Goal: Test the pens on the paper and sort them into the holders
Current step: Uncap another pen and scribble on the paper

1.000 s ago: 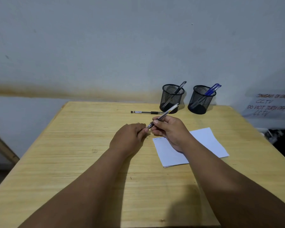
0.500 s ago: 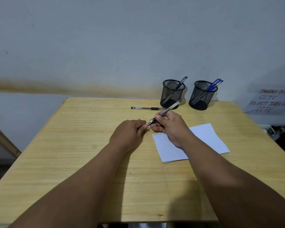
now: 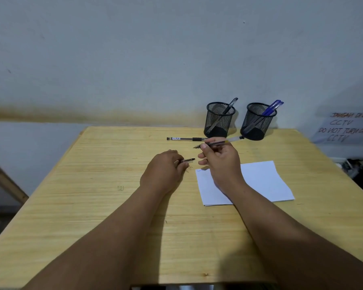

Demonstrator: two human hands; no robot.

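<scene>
My right hand (image 3: 220, 162) pinches an uncapped clear pen (image 3: 232, 140) above the table, its tip pointing left. My left hand (image 3: 164, 170) holds the pen's dark cap (image 3: 188, 160) in its fingers, a short way below the tip. White paper (image 3: 260, 181) lies under my right wrist, with faint scribbles at its top left corner. A black pen (image 3: 186, 139) lies on the table behind my hands. Two black mesh holders stand at the back: the left holder (image 3: 218, 120) has one black pen, the right holder (image 3: 257, 122) has blue pens.
The wooden table (image 3: 113, 206) stands against a grey wall. A handwritten paper sign (image 3: 344, 128) hangs on the wall at the right. A wooden beam (image 3: 4, 181) slants at the far left.
The cap has come off the pen: my left hand drew it away, and my right hand lifted the pen up and to the right.
</scene>
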